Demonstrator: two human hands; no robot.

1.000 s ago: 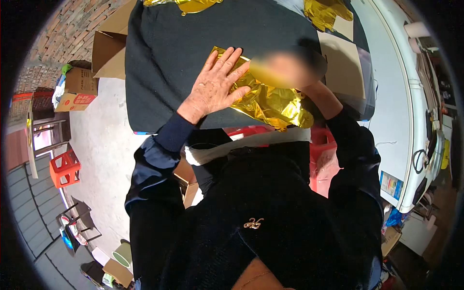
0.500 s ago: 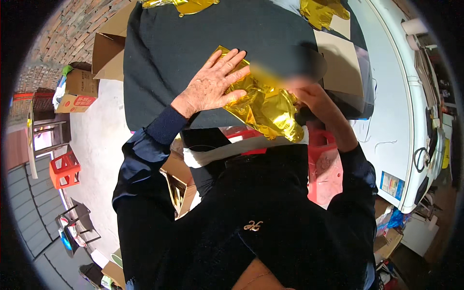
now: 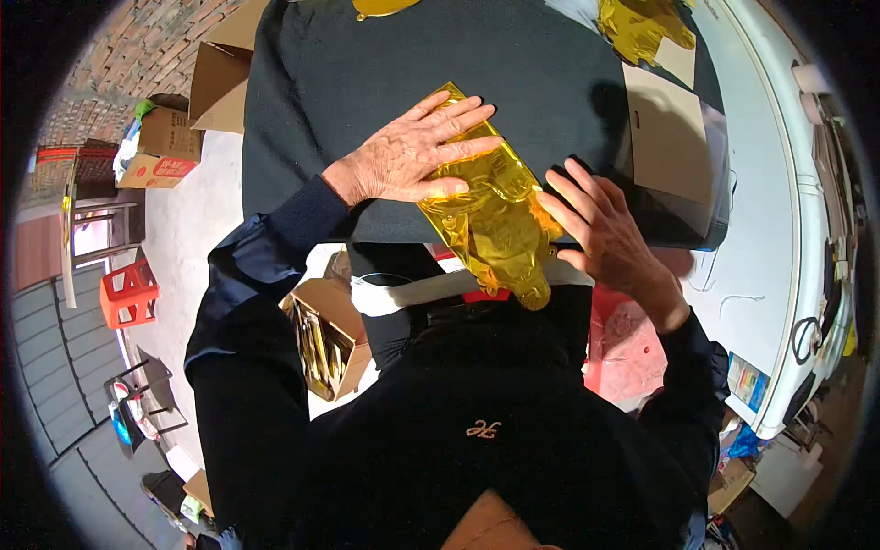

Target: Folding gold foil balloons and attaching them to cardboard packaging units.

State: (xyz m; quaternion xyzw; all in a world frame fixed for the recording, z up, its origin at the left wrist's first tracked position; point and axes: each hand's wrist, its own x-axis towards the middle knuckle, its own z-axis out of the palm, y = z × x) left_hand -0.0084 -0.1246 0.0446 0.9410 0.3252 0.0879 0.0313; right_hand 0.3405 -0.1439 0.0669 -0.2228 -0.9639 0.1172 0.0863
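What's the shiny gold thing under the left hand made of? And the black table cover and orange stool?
Gold thing: probably thin metallic film, glossy and crinkled.
Black table cover: looks like cloth, matt with soft folds.
Orange stool: likely plastic, smooth and evenly coloured.

Top: soft black fabric garment [image 3: 394, 440], V-shaped neckline [image 3: 490, 489]
Chest marking: small curly gold-toned emblem [image 3: 483, 429], above the neckline
Left sleeve: glossy dark navy cloth sleeve [image 3: 252, 252], creased, black toward shoulder
Left cuff: snug matte navy band [image 3: 313, 218]
Right sleeve: dark, creased cloth sleeve [image 3: 692, 385]
Hands [image 3: 394, 160]: both bare
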